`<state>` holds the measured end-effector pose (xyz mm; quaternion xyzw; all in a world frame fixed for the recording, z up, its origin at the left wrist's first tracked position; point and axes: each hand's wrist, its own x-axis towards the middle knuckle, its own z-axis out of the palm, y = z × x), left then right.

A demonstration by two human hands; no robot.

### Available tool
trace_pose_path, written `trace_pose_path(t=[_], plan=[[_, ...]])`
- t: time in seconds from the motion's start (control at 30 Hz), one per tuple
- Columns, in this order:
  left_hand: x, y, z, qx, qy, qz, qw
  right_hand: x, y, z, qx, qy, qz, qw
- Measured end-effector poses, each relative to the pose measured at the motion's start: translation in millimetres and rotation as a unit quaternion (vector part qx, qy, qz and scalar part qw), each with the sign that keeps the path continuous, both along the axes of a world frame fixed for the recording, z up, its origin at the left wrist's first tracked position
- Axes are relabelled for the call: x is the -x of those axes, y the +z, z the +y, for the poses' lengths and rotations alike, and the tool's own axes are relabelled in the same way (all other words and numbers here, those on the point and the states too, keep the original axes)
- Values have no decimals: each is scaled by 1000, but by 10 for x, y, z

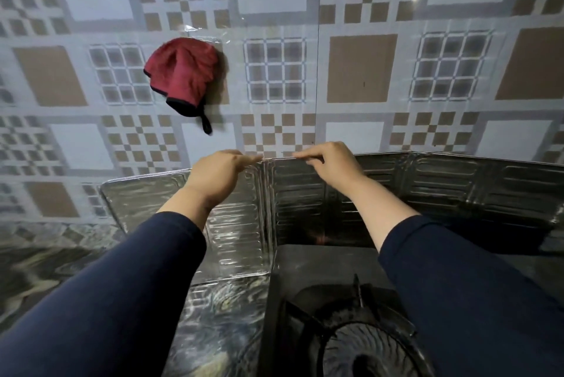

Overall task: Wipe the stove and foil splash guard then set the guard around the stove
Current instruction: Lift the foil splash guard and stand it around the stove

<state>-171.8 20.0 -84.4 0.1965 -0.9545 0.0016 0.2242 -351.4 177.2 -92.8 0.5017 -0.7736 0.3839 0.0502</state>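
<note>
Behind stove (345, 324), against tiled wall (360, 68): guard (442, 184) upright, panels angled round left and rear | left hand (218, 176) fingers pinched on guard's top edge | right hand (331, 163) fingers pinched on same edge, just beside | red cloth (183, 74) hangs on wall | worktop (45, 257) marbled.

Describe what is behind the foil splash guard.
Behind the foil splash guard rises the patterned tiled wall, with a red cloth hanging higher up. The wall's lowest part and the counter behind the guard are covered.

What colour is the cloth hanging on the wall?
The cloth is red with a dark edge, seen in the head view.
</note>
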Motion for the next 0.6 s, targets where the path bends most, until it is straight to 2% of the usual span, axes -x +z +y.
trace_pose_path(t=[0.13, 0.3, 0.6], plan=[[121, 74, 85, -9, 4, -18, 1000, 42, 51, 106, -5, -10, -14, 1000], [337, 230, 289, -77, 17, -31, 996, 180, 125, 291, -16, -38, -25, 999], [408, 507, 478, -109, 26, -50, 993, 222, 260, 291, -11, -45, -46, 998]])
